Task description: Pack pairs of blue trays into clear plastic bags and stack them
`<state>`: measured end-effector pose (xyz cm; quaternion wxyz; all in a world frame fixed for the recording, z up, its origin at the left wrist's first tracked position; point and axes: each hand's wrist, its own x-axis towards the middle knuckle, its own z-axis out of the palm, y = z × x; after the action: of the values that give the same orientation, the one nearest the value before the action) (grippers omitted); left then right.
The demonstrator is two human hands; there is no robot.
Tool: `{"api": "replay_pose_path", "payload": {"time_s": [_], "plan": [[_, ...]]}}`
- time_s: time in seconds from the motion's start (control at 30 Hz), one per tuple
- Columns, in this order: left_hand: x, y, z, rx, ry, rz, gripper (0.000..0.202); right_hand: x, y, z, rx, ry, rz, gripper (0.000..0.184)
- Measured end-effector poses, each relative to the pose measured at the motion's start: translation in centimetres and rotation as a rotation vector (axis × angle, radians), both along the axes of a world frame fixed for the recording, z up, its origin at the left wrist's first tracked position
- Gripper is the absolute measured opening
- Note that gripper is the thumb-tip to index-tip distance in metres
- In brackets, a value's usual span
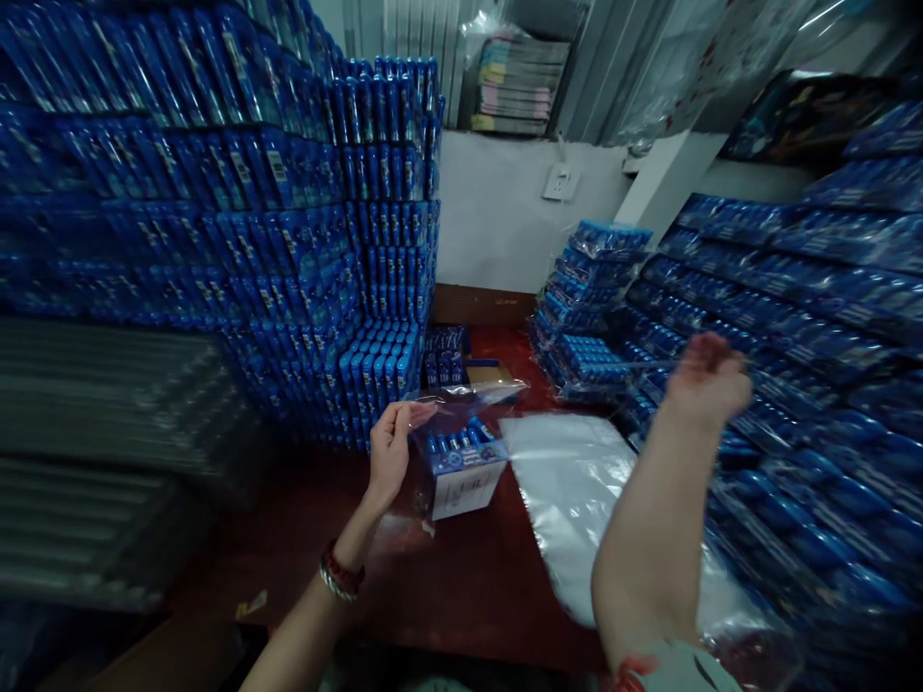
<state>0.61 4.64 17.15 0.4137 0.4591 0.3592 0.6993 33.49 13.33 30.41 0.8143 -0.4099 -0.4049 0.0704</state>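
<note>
My left hand (390, 449) pinches the edge of a clear plastic bag (461, 404) that wraps a small carton of blue tubes (461, 471) standing on the dark red table (447, 586). My right hand (707, 377) is stretched out to the right toward the stacked blue packs (793, 317). Its fingers are curled and blurred, and I cannot make out whether anything is in them.
Tall stacks of blue packs (216, 192) rise on the left. Bagged blue packs (587, 288) sit at the back right. A pile of clear plastic bags (569, 490) lies flat on the table. Grey ridged sheets (93, 452) lie at the left. A wall socket (561, 181) is behind.
</note>
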Motion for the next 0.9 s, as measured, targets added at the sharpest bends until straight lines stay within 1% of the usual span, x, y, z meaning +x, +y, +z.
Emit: {"api": "replay_pose_path", "payload": {"time_s": [0.03,0.07,0.1,0.13,0.17,0.2,0.23,0.27,0.3,0.33,0.37,0.43,0.5,0.57,0.63,0.67,0.7,0.77,0.83,0.87,0.9], "plan": [[0.0,0.1,0.0,-0.004,-0.020,-0.002,0.032,1.1,-1.6,-0.4,0.041,0.113,0.011,0.037],[0.1,0.2,-0.1,-0.008,-0.036,0.001,0.032,1.2,-3.5,-1.4,0.036,0.131,0.047,0.033],[0.2,0.3,-0.1,-0.010,-0.049,0.007,0.032,0.6,-5.5,-2.9,0.008,0.098,0.101,0.025],[0.4,0.4,-0.1,-0.012,-0.059,0.009,0.032,-0.9,-7.6,-4.7,-0.108,-0.107,0.277,0.014],[0.5,0.5,-0.2,-0.012,-0.068,0.006,0.032,-2.9,-9.3,-6.7,-0.237,-0.374,0.450,0.013],[0.7,0.6,-0.2,-0.012,-0.077,-0.004,0.031,-5.2,-10.7,-8.8,-0.284,-0.639,0.529,0.020],[0.9,0.7,-0.3,-0.008,-0.086,-0.017,0.030,-7.7,-11.6,-10.8,-0.346,-0.921,0.562,0.034],[1.1,0.7,-0.3,-0.004,-0.093,-0.031,0.029,-10.0,-11.9,-12.5,-0.352,-1.173,0.576,0.047],[1.2,0.7,-0.3,0.001,-0.097,-0.042,0.028,-12.0,-11.8,-13.9,-0.353,-1.350,0.551,0.058],[1.4,0.6,-0.3,0.004,-0.096,-0.046,0.028,-13.7,-11.2,-15.0,-0.357,-1.481,0.530,0.067],[1.5,0.5,-0.3,0.006,-0.087,-0.041,0.028,-15.0,-10.4,-15.8,-0.354,-1.566,0.509,0.072],[1.6,0.1,-0.4,0.003,-0.027,-0.003,0.029,-16.6,-8.6,-16.6,-0.374,-1.615,0.484,0.074],[1.7,-0.6,-0.8,0.008,0.088,0.066,0.030,-17.4,-7.2,-16.8,-0.407,-1.571,0.483,0.069],[1.8,-1.7,-1.7,0.026,0.242,0.122,0.028,-17.6,-6.6,-17.0,-0.416,-1.473,0.515,0.067],[2.3,-3.0,-3.1,0.059,0.386,0.135,0.026,-17.4,-6.3,-17.6,-0.390,-1.319,0.604,0.068],[2.6,-3.6,-3.9,0.090,0.448,0.123,0.025,-17.1,-6.2,-18.0,-0.372,-1.207,0.669,0.067],[2.9,-4.1,-4.7,0.140,0.503,0.100,0.025,-16.8,-6.2,-18.5,-0.361,-1.065,0.738,0.065],[3.5,-4.8,-6.3,0.324,0.601,0.057,0.027,-15.9,-6.1,-19.3,-0.369,-0.684,0.838,0.054],[3.9,-4.9,-7.4,0.530,0.710,0.025,0.029,-15.1,-5.8,-19.6,-0.404,-0.265,0.849,0.040],[4.1,-4.8,-7.7,0.611,0.764,0.022,0.029,-14.7,-5.6,-19.4,-0.431,-0.097,0.836,0.034],[4.1,-4.7,-7.8,0.671,0.817,0.027,0.028,-14.5,-5.4,-18.9,-0.460,0.016,0.823,0.030]]}}
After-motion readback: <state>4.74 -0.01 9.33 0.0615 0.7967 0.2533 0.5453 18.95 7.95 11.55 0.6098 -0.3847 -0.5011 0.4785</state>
